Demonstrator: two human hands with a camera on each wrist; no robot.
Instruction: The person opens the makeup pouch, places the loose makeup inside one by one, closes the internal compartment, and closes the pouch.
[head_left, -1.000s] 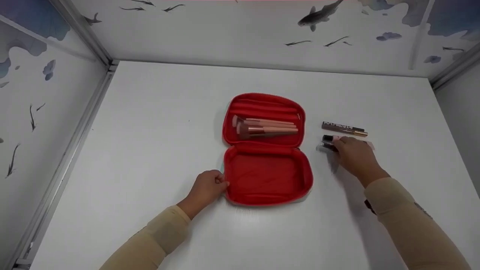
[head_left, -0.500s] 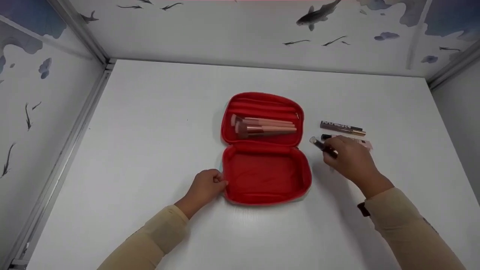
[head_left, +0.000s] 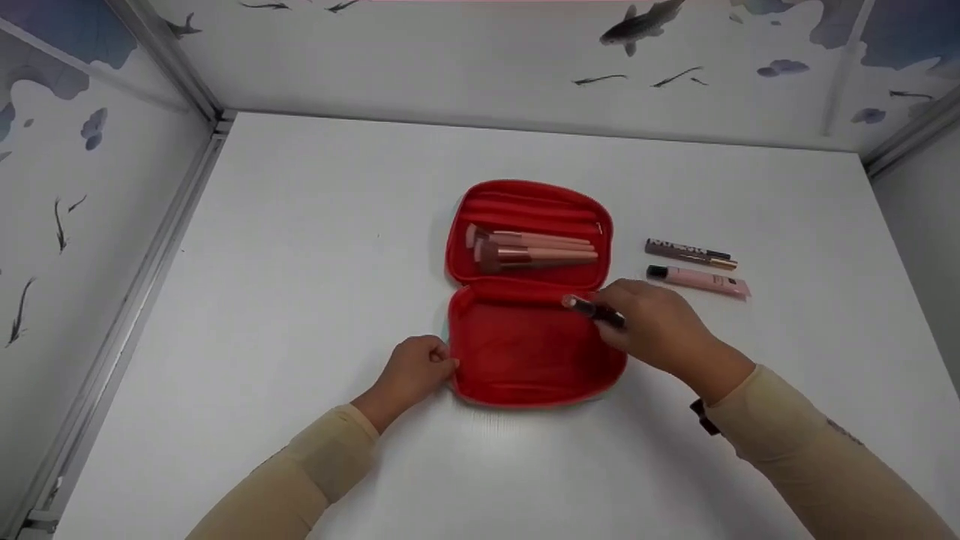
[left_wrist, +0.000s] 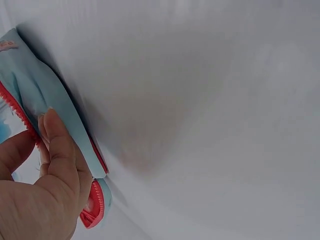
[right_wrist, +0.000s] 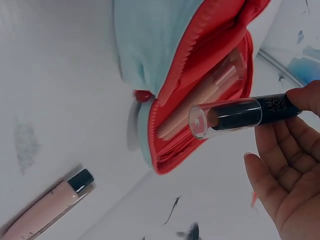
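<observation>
A cosmetic bag [head_left: 536,345] lies unzipped and spread flat, red inside and pale blue outside, as the left wrist view shows. My left hand [head_left: 414,369] pinches the zippered rim of its near half between thumb and fingers [left_wrist: 61,145]. Over the right side of that near half, my right hand [head_left: 660,326] holds a black lipstick tube [right_wrist: 240,114] with a clear cap, gripped by its dark end. The clear cap points left, toward the bag's middle. Pink-handled makeup brushes [head_left: 540,255] lie in the far half.
Right of the bag lie a pink squeeze tube [head_left: 701,281] with a black cap and, behind it, slim dark makeup tubes [head_left: 690,253]. Printed wall panels [head_left: 465,67] border the white table [head_left: 315,225] at the back and sides.
My right hand has picked up the lipstick tube from beside the pink tube and carried it left over the bag's near half. The left hand stays at the rim.
</observation>
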